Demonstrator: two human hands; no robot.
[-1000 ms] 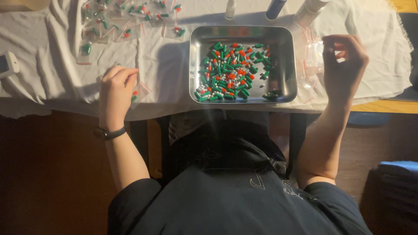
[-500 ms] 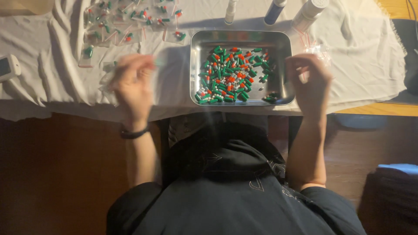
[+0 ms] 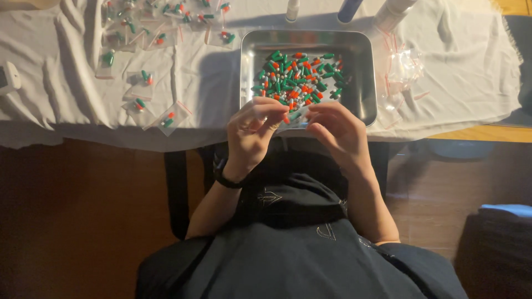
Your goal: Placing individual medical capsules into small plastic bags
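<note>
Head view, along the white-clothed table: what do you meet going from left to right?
Small white device at the cloth's left edge → filled clear plastic bags with green and orange capsules → square metal tray of capsules → empty clear plastic bags → bare wooden table edge.

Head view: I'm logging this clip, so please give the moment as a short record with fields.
Left hand: pinches an orange capsule
Right hand: holds a small clear bag beside it
Tray: metal, square, filled with green and orange capsules
Filled bags: scattered left of tray on white cloth
Empty bags: right of tray
</note>
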